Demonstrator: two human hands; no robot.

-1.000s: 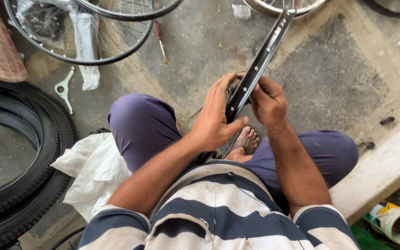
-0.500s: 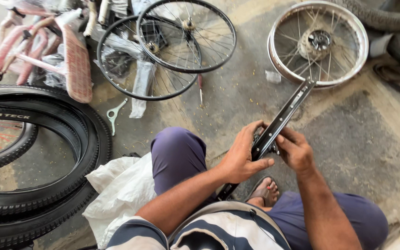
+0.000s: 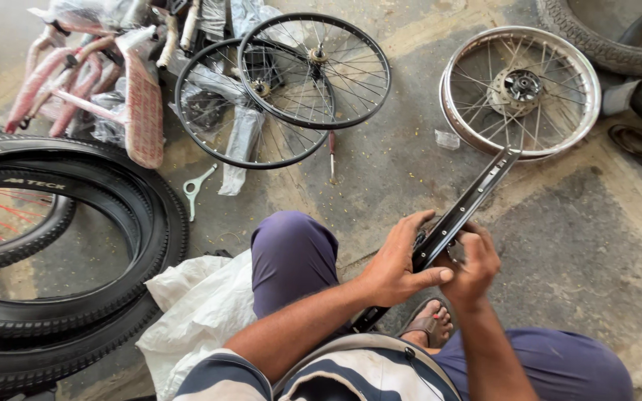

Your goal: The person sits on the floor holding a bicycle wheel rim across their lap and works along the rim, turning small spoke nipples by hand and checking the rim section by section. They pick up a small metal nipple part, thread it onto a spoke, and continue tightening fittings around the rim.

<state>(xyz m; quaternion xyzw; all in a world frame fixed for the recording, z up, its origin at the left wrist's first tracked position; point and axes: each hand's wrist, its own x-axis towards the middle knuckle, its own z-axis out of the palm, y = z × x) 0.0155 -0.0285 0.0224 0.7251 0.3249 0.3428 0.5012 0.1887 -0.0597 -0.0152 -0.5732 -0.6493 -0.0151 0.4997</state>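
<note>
I sit on a concrete floor and hold a black bicycle rim (image 3: 469,204) edge-on in front of me. It slants from my lap up to the right. My left hand (image 3: 395,263) grips the rim from the left with the thumb across it. My right hand (image 3: 472,261) closes on the same stretch of rim from the right. A sandalled foot (image 3: 429,321) shows just below the hands.
A chrome spoked wheel (image 3: 520,90) lies beyond the rim's far end. Two black spoked wheels (image 3: 285,89) lie ahead, with a screwdriver (image 3: 331,154) and a flat spanner (image 3: 196,187) near them. Black tyres (image 3: 76,245) are stacked at the left, and a white sack (image 3: 198,312) lies beside my thigh.
My view has swung up and to the left, showing more wheels and tyres. Both hands stay on the rim, and the right hand has curled tighter.
</note>
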